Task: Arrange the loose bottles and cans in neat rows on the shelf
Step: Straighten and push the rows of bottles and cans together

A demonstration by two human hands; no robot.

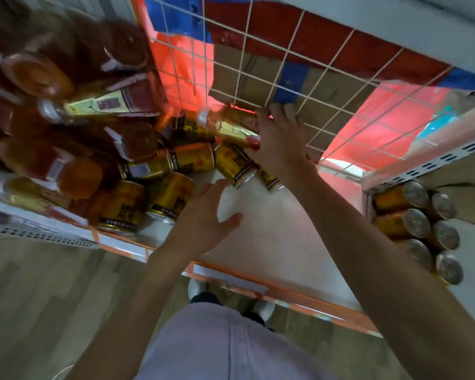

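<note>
Right hand [279,138] is grasping the yellow-labelled bottle [228,126] by its lower end, fingers curling round it, at the back of the shelf [272,229] close against the wire grid [285,64]. The bottle is lying tilted, cap to the left, and resting across the loose cans [192,160]. Left hand [203,215] is lying released, fingers spread, over bare shelf just beside two upright cans [170,198]; whether it is touching the surface cannot be told, and it is bracing nothing. Risk assessed: lifting the bottle is likely taking support from the tipped cans beneath it, which are lying on their sides and could roll toward the open front edge. The heap of bottles [52,78] at left is looking unsteady and could slide if jostled.
</note>
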